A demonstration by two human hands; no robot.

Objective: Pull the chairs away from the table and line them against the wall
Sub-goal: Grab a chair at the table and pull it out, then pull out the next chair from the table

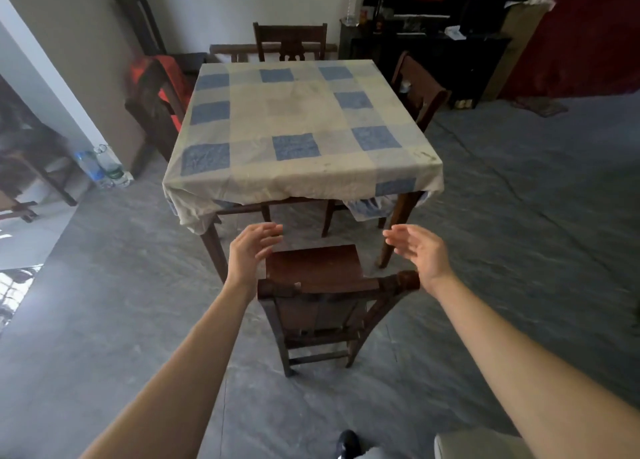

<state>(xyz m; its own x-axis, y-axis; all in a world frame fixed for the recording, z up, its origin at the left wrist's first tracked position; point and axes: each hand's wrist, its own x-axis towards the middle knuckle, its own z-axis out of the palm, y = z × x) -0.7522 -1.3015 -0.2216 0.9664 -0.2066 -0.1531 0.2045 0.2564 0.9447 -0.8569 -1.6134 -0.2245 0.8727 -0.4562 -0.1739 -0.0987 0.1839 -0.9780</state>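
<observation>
A dark wooden chair (pixel 313 268) stands in front of me, a short way out from the near edge of the table (pixel 298 126), which wears a blue and cream checked cloth. My left hand (pixel 251 251) hovers open over the left end of the chair's top rail. My right hand (pixel 419 251) is open too, just beyond the rail's right end. Neither hand holds anything. Three more chairs are tucked at the table: one at the left (pixel 156 109) with a red cloth on it, one at the far side (pixel 290 41), one at the right (pixel 420 88).
Another dark chair (pixel 138 19) stands by the back wall at the left. Plastic bottles (pixel 104 166) sit on the floor at the wall's corner. A black cabinet (pixel 433 50) fills the back right. Grey floor stretches to my right and behind the near chair.
</observation>
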